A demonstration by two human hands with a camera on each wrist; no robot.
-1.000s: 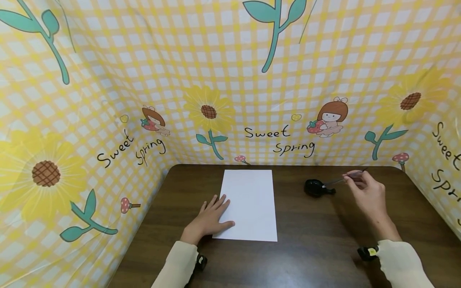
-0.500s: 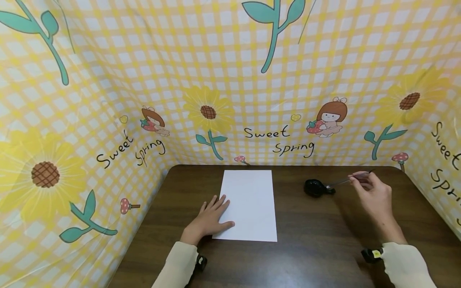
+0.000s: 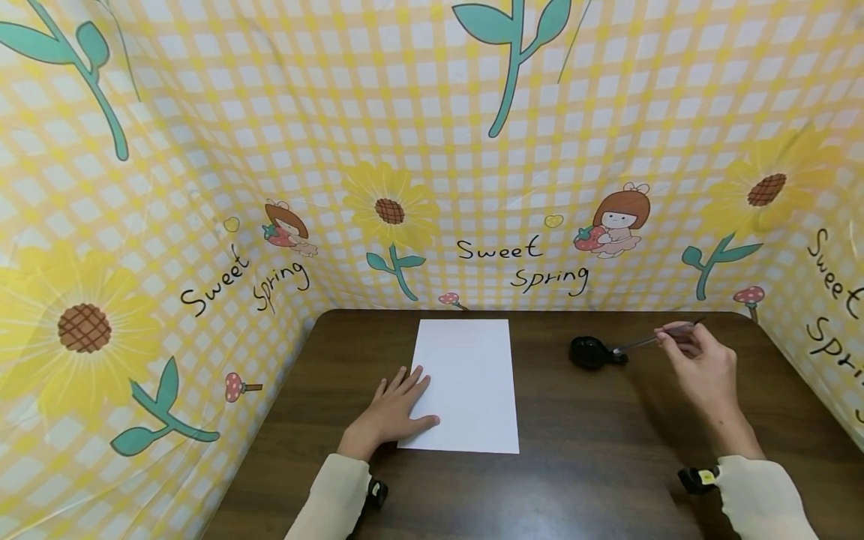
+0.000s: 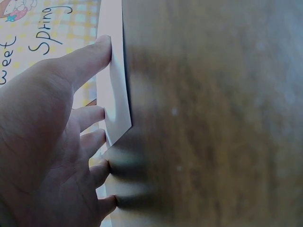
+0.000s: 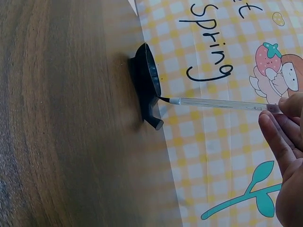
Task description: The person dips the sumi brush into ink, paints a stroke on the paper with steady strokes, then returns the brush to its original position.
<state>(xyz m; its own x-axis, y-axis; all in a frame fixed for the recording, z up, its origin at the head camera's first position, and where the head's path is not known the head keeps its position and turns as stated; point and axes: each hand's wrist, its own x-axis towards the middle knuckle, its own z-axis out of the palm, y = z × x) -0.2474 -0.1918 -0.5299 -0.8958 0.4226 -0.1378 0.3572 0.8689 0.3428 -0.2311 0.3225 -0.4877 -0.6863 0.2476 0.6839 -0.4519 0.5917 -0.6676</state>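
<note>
Sheet of white paper (image 3: pixel 472 382), one, lying on the brown wooden bench (image 3: pixel 574 480) before you. Your left hand (image 3: pixel 390 416): grip spread, thumb on the sheet, fingers fanned at its left edge. Your right hand (image 3: pixel 705 375): grip pinching a clear-handled brush (image 5: pixel 222 103), tilted, black bristles at the rim of a black dish (image 3: pixel 587 352). Dish: on the bench, right of the sheet, well apart from it. Backdrop: yellow-and-white checked cloth (image 3: pixel 472 150), printed "Sweet Spring".

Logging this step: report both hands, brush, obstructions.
Left hand rests on paper. Right hand pinches brush, tip by black dish. No obstruction visible between dish and paper.
</note>
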